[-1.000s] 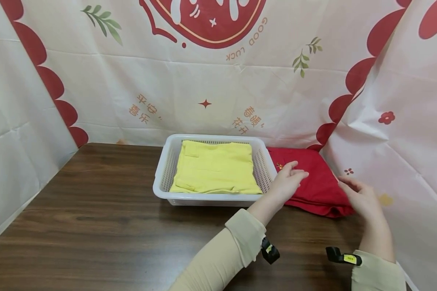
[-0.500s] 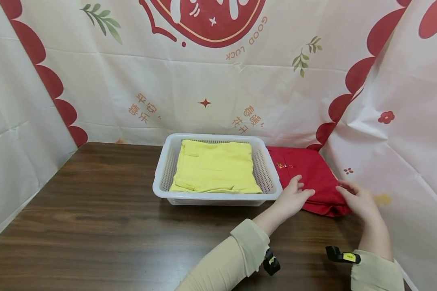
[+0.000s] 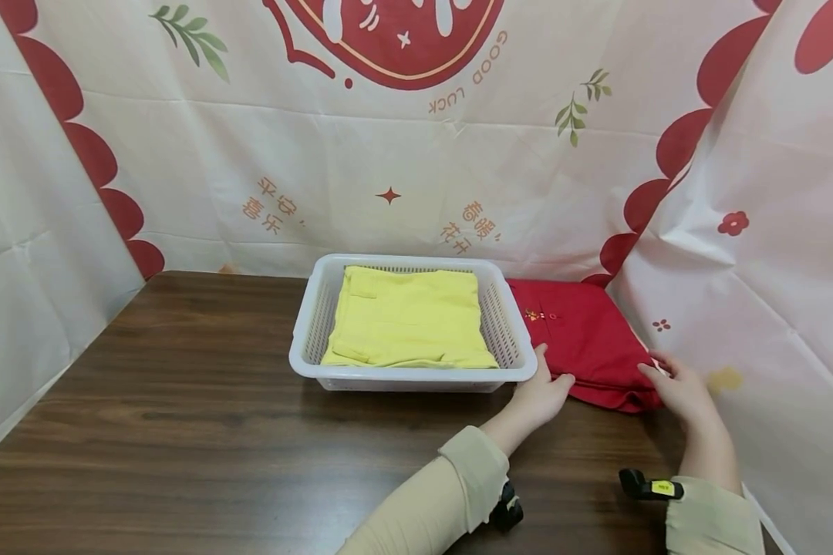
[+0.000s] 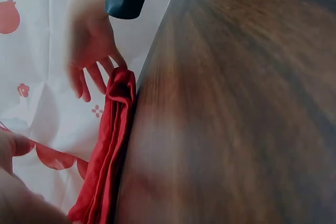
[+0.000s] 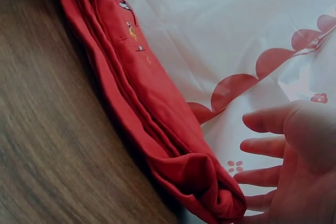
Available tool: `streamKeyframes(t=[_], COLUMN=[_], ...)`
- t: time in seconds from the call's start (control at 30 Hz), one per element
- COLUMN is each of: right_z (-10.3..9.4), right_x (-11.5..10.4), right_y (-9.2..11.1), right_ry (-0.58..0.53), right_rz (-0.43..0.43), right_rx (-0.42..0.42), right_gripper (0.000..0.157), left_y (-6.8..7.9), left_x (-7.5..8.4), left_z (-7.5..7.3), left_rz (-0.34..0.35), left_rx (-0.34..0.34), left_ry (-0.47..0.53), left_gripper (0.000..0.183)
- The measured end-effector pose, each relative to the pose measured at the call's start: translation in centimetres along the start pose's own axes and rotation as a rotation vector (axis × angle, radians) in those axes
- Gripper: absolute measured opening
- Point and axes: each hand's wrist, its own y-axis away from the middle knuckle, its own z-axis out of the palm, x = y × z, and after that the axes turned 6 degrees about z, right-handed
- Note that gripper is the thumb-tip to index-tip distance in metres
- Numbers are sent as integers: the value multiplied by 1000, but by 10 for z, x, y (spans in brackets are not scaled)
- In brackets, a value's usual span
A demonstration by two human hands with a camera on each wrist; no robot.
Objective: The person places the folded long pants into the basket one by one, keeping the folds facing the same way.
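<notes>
A folded red garment [image 3: 590, 331] with small yellow embroidery lies on the table, right of the basket; its layered front edge shows in both wrist views. My left hand [image 3: 537, 398] is low at its front left corner, between the cloth and the basket's corner, thumb apart from the fingers. On the other side, my right hand [image 3: 685, 395] is beside the front right corner. The right wrist view shows that right hand [image 5: 299, 156] with spread, straight fingers, the lower fingertips right at the bunched fold. Neither hand grips the cloth.
A white plastic basket [image 3: 305, 327] holding a folded yellow garment [image 3: 409, 320] stands left of the red one. The brown wooden table [image 3: 180, 432] stretches to the left and front. Printed white cloth [image 3: 389, 154] hangs behind and at both sides.
My left hand has come down from over the red garment to its front left edge. My right hand has shifted slightly lower at the right edge. The garment and basket stay in place.
</notes>
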Motion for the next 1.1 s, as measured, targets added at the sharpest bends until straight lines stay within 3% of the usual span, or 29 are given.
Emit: streamKeyframes(t=[0.27,0.57,0.8,0.9,1.1], right_z=[3,7,12,13,13], right_x=[8,13,16,16,18], right_y=[-4,-6,-9,-10,-10], right_ry=[-27,-21,-46,-54,-34], right_rz=[36,35,70,84,91], right_rx=[-17,43,66,78,111], right_gripper=[71,67,65,65,63], left_y=[3,3,-1,-2,0], left_x=[-4,-8,-8,-8,-14], left_z=[8,13,15,15,16], left_rz=[21,81,-6,-39,5], left_rx=[194,251,307,324,296], left_ry=[27,53,112,62,-144], left_gripper=[66,72,67,58,47])
